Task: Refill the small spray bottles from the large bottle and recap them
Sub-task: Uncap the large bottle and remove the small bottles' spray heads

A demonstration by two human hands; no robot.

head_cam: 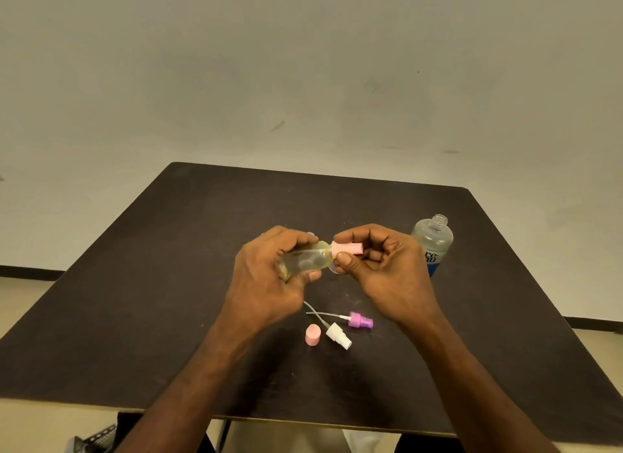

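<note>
My left hand (273,274) grips a small clear yellowish spray bottle (308,258), tilted almost on its side above the table. My right hand (377,267) pinches the pink spray head (347,248) at the bottle's neck with thumb and fingers. The large clear bottle (433,242) with a blue label stands uncapped just right of my right hand. Nearer me on the table lie a purple spray head (360,321) with its tube, a white spray head (338,335) with its tube, and a pink cap (313,334).
Everything sits on a dark brown square table (168,284) against a pale wall. A small clear object (310,233) peeks out behind my left hand. A dark item (94,439) lies on the floor at the lower left.
</note>
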